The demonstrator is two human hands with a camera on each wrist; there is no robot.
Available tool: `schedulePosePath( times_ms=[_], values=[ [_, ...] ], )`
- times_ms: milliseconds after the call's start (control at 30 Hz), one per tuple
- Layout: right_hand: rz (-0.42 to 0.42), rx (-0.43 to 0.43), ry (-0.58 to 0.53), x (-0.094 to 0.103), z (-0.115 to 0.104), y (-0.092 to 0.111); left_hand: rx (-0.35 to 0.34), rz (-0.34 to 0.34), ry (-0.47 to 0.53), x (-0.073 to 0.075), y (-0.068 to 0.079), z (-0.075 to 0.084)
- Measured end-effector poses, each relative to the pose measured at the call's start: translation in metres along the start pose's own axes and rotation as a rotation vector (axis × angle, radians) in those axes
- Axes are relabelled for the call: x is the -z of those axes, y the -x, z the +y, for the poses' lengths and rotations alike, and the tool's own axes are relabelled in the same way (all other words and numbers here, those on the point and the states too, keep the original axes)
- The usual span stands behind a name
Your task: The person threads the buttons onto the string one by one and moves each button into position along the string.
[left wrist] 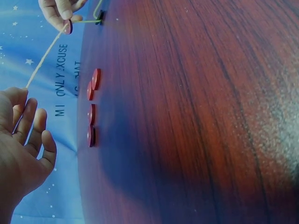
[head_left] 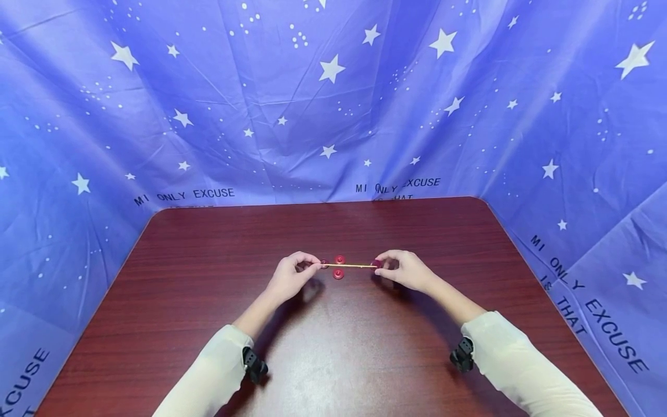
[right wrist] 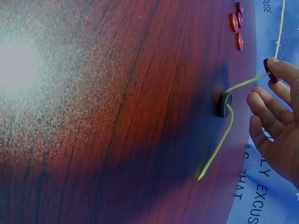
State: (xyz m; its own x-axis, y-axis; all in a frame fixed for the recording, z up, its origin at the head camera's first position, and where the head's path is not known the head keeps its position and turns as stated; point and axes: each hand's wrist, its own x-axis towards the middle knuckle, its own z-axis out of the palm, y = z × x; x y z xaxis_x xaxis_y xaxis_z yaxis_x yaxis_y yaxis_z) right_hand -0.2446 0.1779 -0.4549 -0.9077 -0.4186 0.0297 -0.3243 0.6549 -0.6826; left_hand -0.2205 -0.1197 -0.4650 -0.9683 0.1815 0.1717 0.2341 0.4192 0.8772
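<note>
A yellow string (head_left: 351, 266) runs taut between the two hands above the table. At its left end, the thumb and index finger of my left hand (head_left: 290, 278) pinch the string, with the other fingers loosely bent in the left wrist view. My right hand (head_left: 409, 271) pinches a dark red button (right wrist: 267, 66) that the string passes through. Beyond this button the string slants down to a black button (right wrist: 227, 105) threaded on it at the tabletop. The loose tail of the string hangs past the black button.
Several red buttons (left wrist: 91, 114) sit on the table between the hands, two of them below the string (head_left: 339, 274) in the head view. The dark wood table (head_left: 208, 243) has rounded far corners. A blue star-printed curtain (head_left: 292, 104) surrounds it. Black wrist cameras sit on both sleeves.
</note>
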Motion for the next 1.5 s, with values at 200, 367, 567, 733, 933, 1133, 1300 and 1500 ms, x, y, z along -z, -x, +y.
schedulePosePath(
  times_ms=[200,367,567,733,933,1133,1300,1500],
  values=[
    [0.007,0.006,0.004,-0.001,0.004,-0.001,0.007,0.001,-0.002,-0.001,0.000,-0.001],
    [0.004,-0.002,0.004,-0.002,0.008,0.000,0.017,-0.002,0.007,-0.001,0.000,0.000],
    [0.004,-0.013,0.005,-0.002,0.011,0.002,0.026,-0.007,0.009,0.000,0.001,0.001],
    [0.003,-0.032,0.002,-0.002,0.012,0.003,0.024,-0.004,0.012,0.000,0.002,0.002],
    [-0.008,-0.069,0.001,-0.002,0.015,0.004,0.026,-0.002,0.017,0.000,0.002,0.001],
    [-0.012,-0.085,0.000,-0.002,0.019,0.005,0.034,-0.005,0.017,0.000,0.002,0.000],
    [-0.003,-0.069,0.008,-0.002,0.021,0.006,0.034,0.001,0.031,0.000,0.002,0.001],
    [0.009,-0.046,0.037,-0.002,0.023,0.006,0.033,0.002,0.031,-0.001,0.003,0.001]
  ],
)
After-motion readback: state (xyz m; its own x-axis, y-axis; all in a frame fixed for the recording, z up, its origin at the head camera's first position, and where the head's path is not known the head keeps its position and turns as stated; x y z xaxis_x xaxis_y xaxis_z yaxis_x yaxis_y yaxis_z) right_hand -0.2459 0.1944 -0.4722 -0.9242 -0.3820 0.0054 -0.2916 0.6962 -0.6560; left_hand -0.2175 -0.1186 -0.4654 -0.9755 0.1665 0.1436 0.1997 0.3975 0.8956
